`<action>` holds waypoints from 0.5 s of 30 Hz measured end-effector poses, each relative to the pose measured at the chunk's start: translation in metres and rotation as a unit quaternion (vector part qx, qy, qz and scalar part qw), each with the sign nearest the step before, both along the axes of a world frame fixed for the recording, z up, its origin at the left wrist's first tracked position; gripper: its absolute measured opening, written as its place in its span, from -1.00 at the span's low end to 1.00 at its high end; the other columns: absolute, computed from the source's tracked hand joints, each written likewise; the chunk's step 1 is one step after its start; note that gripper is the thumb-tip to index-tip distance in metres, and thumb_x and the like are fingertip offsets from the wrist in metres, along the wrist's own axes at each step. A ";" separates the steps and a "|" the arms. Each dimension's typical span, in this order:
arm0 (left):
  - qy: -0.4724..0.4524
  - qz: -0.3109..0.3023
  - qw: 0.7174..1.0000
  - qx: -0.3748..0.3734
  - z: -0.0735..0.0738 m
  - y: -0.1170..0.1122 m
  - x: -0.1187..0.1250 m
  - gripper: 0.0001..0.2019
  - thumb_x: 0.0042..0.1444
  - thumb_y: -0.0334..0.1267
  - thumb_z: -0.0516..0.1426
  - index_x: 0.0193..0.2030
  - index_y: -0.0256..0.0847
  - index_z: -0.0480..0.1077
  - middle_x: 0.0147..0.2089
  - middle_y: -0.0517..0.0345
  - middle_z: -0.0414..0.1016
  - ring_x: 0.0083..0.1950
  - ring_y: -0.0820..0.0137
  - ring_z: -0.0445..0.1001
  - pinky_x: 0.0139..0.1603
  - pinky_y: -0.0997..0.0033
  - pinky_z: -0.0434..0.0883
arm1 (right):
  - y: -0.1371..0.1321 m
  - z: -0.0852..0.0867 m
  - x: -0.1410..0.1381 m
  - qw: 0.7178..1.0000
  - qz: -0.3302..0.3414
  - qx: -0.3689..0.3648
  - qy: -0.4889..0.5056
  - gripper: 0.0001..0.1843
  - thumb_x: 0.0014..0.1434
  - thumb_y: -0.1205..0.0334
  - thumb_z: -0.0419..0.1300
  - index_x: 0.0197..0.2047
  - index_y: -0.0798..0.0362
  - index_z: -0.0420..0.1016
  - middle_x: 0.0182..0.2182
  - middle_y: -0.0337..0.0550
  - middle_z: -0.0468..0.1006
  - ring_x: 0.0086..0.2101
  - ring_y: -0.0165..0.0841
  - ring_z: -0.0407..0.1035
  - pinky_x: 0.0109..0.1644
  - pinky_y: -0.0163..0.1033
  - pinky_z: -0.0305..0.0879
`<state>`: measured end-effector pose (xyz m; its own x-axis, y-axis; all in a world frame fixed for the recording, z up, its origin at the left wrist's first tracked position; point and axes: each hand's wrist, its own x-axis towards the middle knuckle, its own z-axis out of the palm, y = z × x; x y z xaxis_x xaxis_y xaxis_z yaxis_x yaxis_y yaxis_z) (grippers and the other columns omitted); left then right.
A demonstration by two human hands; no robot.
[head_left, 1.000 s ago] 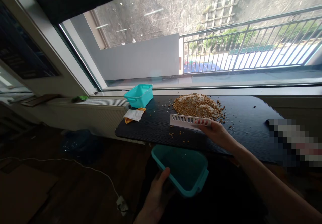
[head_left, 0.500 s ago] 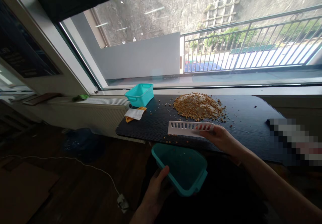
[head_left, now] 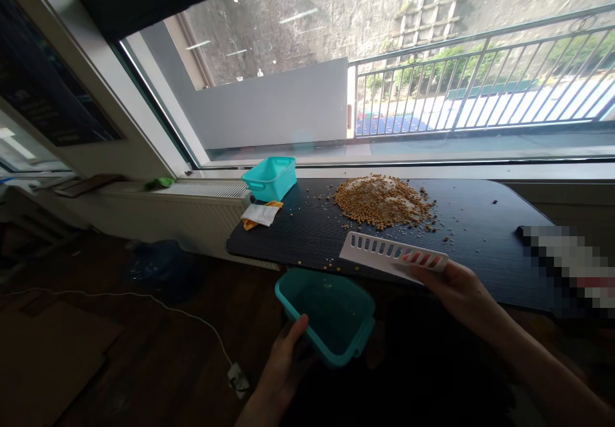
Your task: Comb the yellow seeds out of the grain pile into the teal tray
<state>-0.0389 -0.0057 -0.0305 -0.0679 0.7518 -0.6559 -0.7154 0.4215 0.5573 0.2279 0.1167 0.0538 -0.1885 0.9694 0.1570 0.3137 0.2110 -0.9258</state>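
Observation:
My left hand grips the near left rim of a teal plastic bin, held below the front edge of the black table. My right hand holds a white slotted plastic panel by its right end, flat and low over the table's front edge. A few loose yellow beans lie at that edge just left of the panel. A large pile of yellow beans mixed with white grains sits further back on the table.
A second teal bin stands at the table's back left corner, with a white and orange packet beside it. A white radiator runs to the left. A cable and plug lie on the dark floor. A blurred patch covers the right table edge.
The white panel has been drawn from near the bean pile toward the table's front edge, pushing loose beans along. The teal bin has shifted slightly left and up under the edge.

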 end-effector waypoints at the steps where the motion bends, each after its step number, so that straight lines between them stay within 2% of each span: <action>1: 0.000 0.007 1.000 -0.004 0.002 0.000 -0.003 -0.58 0.02 -0.13 0.21 0.01 -0.25 0.35 0.13 -0.09 0.39 0.15 0.09 0.35 0.08 0.08 0.37 | -0.003 -0.001 -0.002 1.000 0.000 0.003 -0.004 -0.55 -0.05 -0.17 0.22 -0.23 0.00 0.59 -0.26 -0.10 0.62 -0.22 -0.13 0.49 -0.07 -0.08 0.40; 4: 0.012 0.029 0.999 0.004 0.010 0.002 -0.004 -0.59 0.04 -0.12 0.19 0.02 -0.22 0.33 0.14 -0.03 0.39 0.14 0.12 0.36 0.07 0.10 0.38 | -0.015 -0.001 -0.010 1.000 0.010 0.011 -0.010 -0.58 -0.01 -0.13 0.20 -0.23 0.00 0.58 -0.25 -0.11 0.62 -0.21 -0.15 0.48 -0.07 -0.11 0.39; 9: -0.012 0.023 1.000 0.014 0.015 0.006 0.002 -0.55 0.03 -0.10 0.19 0.05 -0.22 0.31 0.15 -0.05 0.38 0.12 0.10 0.38 0.06 0.08 0.39 | -0.032 0.003 -0.019 0.999 0.052 0.004 -0.009 -0.62 0.05 -0.06 0.17 -0.17 0.01 0.56 -0.19 -0.11 0.60 -0.18 -0.18 0.47 -0.07 -0.15 0.38; 15: -0.005 0.016 1.000 0.019 0.013 0.004 0.002 -0.55 0.05 -0.09 0.17 0.05 -0.26 0.31 0.14 -0.09 0.39 0.13 0.09 0.36 0.06 0.09 0.39 | -0.019 0.008 -0.034 0.999 0.010 0.036 0.019 -0.55 -0.01 -0.14 0.20 -0.23 0.04 0.58 -0.24 -0.08 0.61 -0.19 -0.16 0.47 -0.06 -0.12 0.37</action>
<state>-0.0368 -0.0019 -0.0176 -0.0855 0.7741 -0.6273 -0.7342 0.3766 0.5649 0.1943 0.0982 0.0615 -0.1992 0.9516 0.2339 0.2732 0.2832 -0.9193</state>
